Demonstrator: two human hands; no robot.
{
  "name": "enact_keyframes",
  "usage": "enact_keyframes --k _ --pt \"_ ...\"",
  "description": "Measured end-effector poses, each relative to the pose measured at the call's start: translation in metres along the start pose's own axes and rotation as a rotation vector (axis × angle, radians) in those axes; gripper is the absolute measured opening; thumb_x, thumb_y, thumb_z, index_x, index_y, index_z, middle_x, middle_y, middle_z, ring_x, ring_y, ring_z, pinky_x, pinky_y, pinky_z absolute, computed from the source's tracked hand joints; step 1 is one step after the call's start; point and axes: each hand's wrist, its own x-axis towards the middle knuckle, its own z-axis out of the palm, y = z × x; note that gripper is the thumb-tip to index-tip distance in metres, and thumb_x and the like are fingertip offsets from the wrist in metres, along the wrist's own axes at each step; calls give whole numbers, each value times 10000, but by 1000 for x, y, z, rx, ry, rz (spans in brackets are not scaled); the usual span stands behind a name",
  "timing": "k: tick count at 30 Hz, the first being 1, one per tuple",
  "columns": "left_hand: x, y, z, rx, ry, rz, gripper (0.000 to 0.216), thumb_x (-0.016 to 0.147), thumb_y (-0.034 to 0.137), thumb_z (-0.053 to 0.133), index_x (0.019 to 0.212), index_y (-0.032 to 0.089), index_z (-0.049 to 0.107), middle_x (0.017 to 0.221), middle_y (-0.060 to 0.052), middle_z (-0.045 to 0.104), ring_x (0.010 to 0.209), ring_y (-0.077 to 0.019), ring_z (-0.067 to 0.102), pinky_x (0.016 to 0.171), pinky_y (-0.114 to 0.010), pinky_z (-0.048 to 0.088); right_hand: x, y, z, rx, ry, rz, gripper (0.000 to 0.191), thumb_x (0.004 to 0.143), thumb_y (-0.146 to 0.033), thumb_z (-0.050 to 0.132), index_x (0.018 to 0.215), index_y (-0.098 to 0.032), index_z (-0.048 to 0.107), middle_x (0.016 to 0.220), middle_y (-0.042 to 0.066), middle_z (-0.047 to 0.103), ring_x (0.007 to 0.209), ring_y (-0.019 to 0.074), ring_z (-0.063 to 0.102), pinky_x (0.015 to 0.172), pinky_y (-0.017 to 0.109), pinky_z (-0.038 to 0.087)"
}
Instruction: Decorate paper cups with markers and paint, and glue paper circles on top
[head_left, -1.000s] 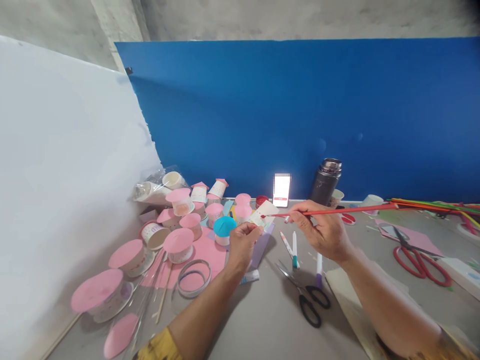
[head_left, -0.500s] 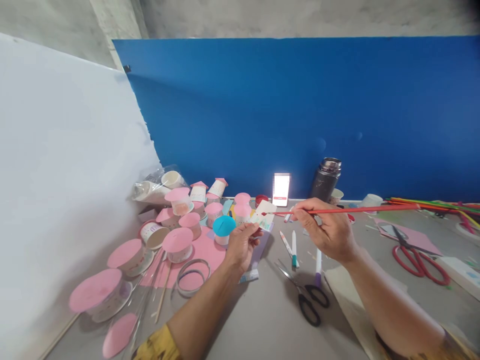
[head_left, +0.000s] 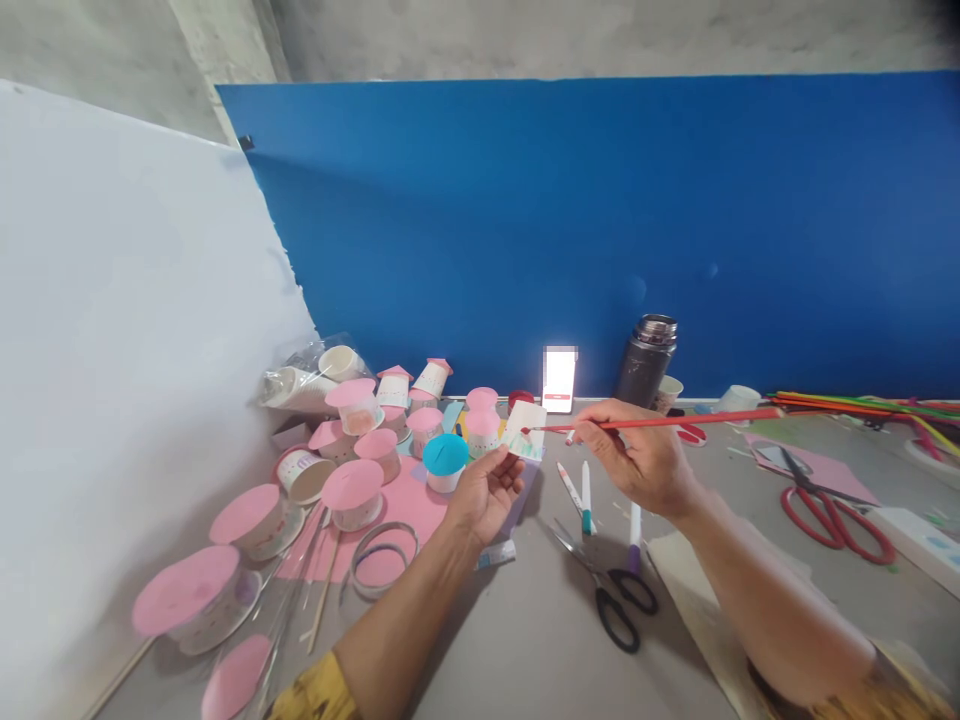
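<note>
My left hand [head_left: 484,490] pinches a small white paper piece [head_left: 525,430] with pale painted marks, held up above the table. My right hand [head_left: 645,462] grips a long red paintbrush [head_left: 675,421] like a pen. Its red tip touches the upper edge of the paper piece. Just left of my left hand stands a paper cup with a blue lid [head_left: 445,462]. Below my right hand lie marker pens [head_left: 585,493] and black-handled scissors [head_left: 611,590].
Many pink-topped paper cups [head_left: 352,492] crowd the left on a pink sheet, beside a leaning white board [head_left: 127,350]. A blue board [head_left: 600,220] backs the table, with a lit phone [head_left: 559,379] and dark flask [head_left: 646,360]. Red scissors [head_left: 832,515] and coloured sticks [head_left: 862,406] lie at right.
Both hands with the paper and brush have stayed nearly in place, drifting slightly left and down in view. The brush tip remains at the paper.
</note>
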Motion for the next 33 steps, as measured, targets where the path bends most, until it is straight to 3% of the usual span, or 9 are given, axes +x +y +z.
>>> enact_keyframes --k 6,12,17,22,33 --pt "-2 2 3 -65 19 -39 186 967 79 601 791 112 651 706 -53 688 667 -150 708 583 -244 538 -2 1 -3 -5 40 7 193 1040 -239 541 897 -206 665 802 41 742 699 174 686 618 289 501" --pt "-1 3 2 -122 24 -61 195 982 75 575 806 115 648 736 -66 710 685 -159 729 610 -254 562 -1 2 -1 1 -5 4 192 1037 -245 543 901 -204 673 763 29 728 614 151 637 573 282 482" --pt "0 3 1 -151 20 -77 183 974 78 589 805 116 650 751 -85 723 714 -172 744 630 -256 571 -1 2 -4 -10 80 -4 178 1029 -247 559 897 -212 673 784 40 749 657 172 679 579 285 488" --pt "0 3 2 -172 22 -82 168 963 68 595 812 120 649 751 -79 722 724 -177 748 627 -256 566 -1 5 -3 13 21 36 228 1038 -275 541 870 -208 680 793 54 756 665 183 685 578 293 490" --pt "-1 5 3 -212 29 -95 164 953 56 590 812 132 626 719 -48 684 682 -158 727 594 -245 544 -2 8 -3 31 52 24 219 1028 -256 547 864 -200 680 795 49 756 655 167 671 567 285 480"
